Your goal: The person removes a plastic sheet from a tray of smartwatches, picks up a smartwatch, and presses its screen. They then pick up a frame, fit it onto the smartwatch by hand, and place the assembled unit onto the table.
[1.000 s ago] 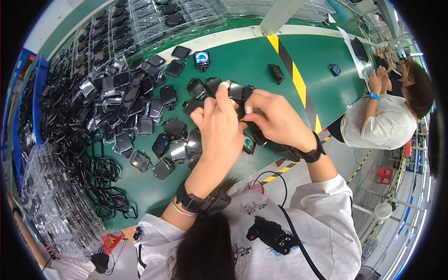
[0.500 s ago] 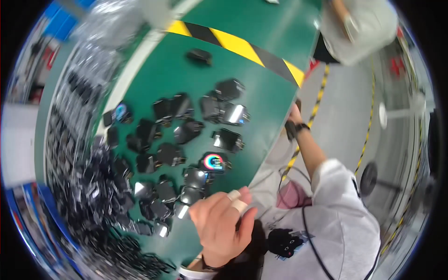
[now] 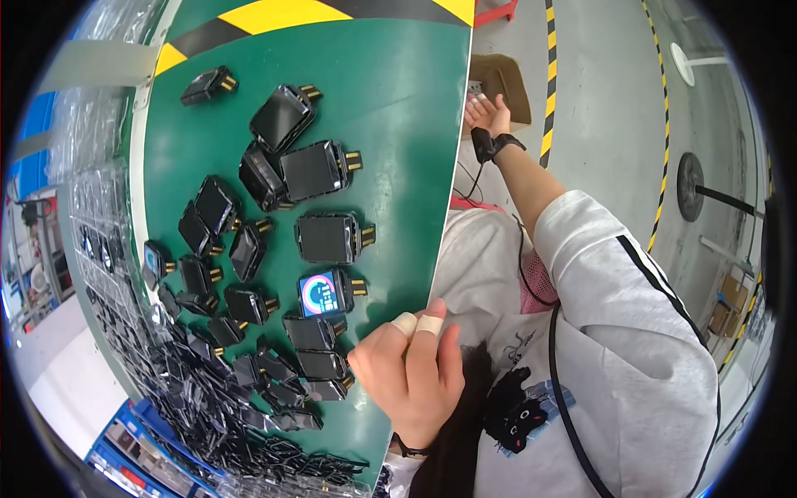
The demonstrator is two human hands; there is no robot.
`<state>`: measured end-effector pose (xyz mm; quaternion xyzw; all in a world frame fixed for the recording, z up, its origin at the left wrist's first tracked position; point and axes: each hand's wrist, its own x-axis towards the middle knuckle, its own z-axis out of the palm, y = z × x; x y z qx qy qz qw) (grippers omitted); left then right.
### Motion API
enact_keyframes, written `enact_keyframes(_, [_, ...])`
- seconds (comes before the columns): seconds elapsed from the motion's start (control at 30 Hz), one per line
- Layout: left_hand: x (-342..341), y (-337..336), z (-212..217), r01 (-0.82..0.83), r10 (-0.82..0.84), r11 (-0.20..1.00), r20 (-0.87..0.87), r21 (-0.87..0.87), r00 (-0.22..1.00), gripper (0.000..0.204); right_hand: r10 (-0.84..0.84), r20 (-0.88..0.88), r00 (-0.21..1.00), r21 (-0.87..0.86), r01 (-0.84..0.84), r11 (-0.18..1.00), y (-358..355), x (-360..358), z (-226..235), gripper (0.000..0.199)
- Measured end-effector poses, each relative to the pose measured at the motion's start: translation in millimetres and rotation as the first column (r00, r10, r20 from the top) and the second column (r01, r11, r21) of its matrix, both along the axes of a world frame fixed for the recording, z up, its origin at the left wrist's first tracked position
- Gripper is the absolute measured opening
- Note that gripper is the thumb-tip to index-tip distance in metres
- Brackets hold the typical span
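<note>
My left hand point(image 3: 408, 373) is at the near edge of the green table, fingers loosely bent with pale covers on two fingertips. Its thumb stands apart, and I see nothing held in it. Closest to it are small black smartwatch-like devices point(image 3: 325, 363) with gold contacts. One device point(image 3: 322, 294) shows a lit, colourful ring on its screen. Beyond the table's right edge, my right hand point(image 3: 490, 114) is stretched out, palm showing and fingers spread, at a cardboard box point(image 3: 508, 87). No object shows in that palm.
More black devices point(image 3: 282, 118) are scattered over the green tabletop point(image 3: 398, 124). A dense heap point(image 3: 224, 415) of black parts fills the near left. Clear plastic trays point(image 3: 104, 207) line the left side. Yellow-black tape point(image 3: 282, 12) crosses the far tabletop. A black cable point(image 3: 560, 390) hangs across my front.
The view has swung, so the devices appear larger and the other person is out of sight. My right hand, earlier low beside the table edge, now reaches farther out with fingers spread.
</note>
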<state>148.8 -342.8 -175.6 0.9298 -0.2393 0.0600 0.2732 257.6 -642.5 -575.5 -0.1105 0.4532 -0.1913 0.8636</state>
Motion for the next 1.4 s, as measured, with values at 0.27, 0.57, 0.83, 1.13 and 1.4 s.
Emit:
enact_keyframes(0.27, [-4.2, -8.0, -4.2, -0.019, 0.016, 0.997, 0.04, 0.08, 0.999, 0.025, 0.32, -0.808, 0.494, -0.443, -0.868, 0.224, 48.2, -27.9, -57.1, 0.035])
enact_keyframes(0.57, [-3.0, -5.4, -3.8, -0.012, 0.005, 0.996, 0.085, 0.088, 0.996, 0.025, -0.059, -0.868, 0.493, -0.497, -0.865, 0.077, 58.6, -11.1, -101.4, 0.028])
enact_keyframes(0.83, [-1.8, -7.7, -5.8, -0.003, -0.003, 0.998, 0.114, 0.057, 0.993, 0.026, -0.092, -0.863, 0.497, -0.502, -0.864, 0.041, 42.1, -12.5, -118.4, 0.027])
enact_keyframes(1.13, [2.3, -4.2, -16.5, -0.029, 0.042, 0.996, 0.156, -0.086, 0.987, 0.026, 0.603, -0.426, 0.674, -0.316, -0.736, 0.599, 25.3, -2.0, -22.1, 0.017])
enact_keyframes(1.4, [-28.4, 39.0, -8.1, -0.21, 0.384, 0.815, 0.233, -0.54, 0.893, 0.025, 0.316, -0.056, 0.947, -0.754, -0.248, 0.608, -121.1, 81.8, 113.0, 0.021])
